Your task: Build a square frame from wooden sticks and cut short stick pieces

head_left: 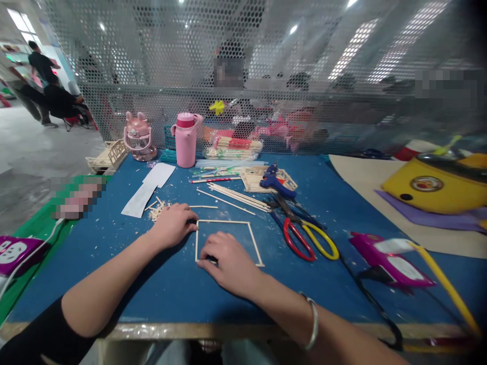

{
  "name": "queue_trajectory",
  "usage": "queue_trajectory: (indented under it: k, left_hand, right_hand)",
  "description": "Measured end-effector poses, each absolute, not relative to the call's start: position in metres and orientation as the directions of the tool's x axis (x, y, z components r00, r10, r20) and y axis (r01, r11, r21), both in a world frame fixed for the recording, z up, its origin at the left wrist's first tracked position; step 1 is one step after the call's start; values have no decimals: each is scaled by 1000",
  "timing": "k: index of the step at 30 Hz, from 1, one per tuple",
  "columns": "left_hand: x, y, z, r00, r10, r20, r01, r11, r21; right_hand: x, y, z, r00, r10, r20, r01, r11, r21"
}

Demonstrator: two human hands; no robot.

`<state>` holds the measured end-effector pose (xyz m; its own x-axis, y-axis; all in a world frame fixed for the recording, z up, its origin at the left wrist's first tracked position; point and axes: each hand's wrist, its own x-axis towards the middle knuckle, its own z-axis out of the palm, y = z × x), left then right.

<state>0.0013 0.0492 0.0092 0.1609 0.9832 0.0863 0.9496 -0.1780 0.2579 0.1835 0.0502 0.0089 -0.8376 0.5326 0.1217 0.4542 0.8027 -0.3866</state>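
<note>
A square frame of thin wooden sticks (228, 221) lies flat on the blue tabletop in front of me. The thumb and fingers of my left hand (173, 224) close on its upper left corner. My right hand (233, 263) reaches over the near side, its curled fingertips and thumb at the lower left corner; the palm hides part of the near stick. Just behind my left hand is a heap of short stick offcuts (155, 210). Longer loose sticks (238, 196) lie beyond the frame, close to scissors (299, 238) with one red and one yellow handle.
A blue glue gun (277, 185) rests by small stick-built pieces (251, 180). Further back stand a pink bottle (185, 142) and a pink jug (139, 139). White paper (152, 187) lies left; a purple packet (391, 261), black cable (371, 299) and yellow pot (433, 182) are right.
</note>
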Motion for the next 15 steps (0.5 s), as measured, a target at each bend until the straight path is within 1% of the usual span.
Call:
queue_trajectory:
  k: [2,3,4,5,6,7,8,9,10,11,13,15]
  left_hand:
    - [0,49,7,170,980,100,933,-193,303]
    - [-1,49,7,169,980,107,926,-196,322]
    - [-2,49,7,165,980,115,921,-195,337]
    - [-2,49,7,159,980,123,917,-193,348]
    - [-2,48,7,155,979,132,915,-192,354]
    - [-2,48,7,154,978,144,914,-196,356]
    - [-2,48,7,156,975,158,913,-203,353]
    - [-1,48,7,160,971,177,913,-213,348]
    - [0,48,6,164,967,197,913,-224,341]
    - [1,48,6,171,961,217,912,-237,333]
    - [4,47,6,188,947,259,909,-268,319]
    - [7,46,6,214,931,296,904,-303,301]
  right_hand:
    - [191,54,14,-834,530,151,435,801,-411]
    - [198,58,18,-810,558,183,445,787,-428]
    - [209,64,21,-766,605,217,476,761,-440]
    - [223,71,24,-693,677,248,542,716,-440]
    - [238,79,27,-591,763,262,649,642,-408]
    - [255,88,28,-498,832,244,760,554,-339]
    - [272,96,29,-393,895,209,866,437,-244]
    - [288,103,29,-275,949,155,943,298,-149]
    - [301,109,29,-190,977,94,976,198,-86]
    - [312,113,28,-178,983,38,982,180,-57]
    - [325,117,27,-222,975,-28,974,221,-53]
    - [329,118,27,-212,977,-40,976,209,-59]
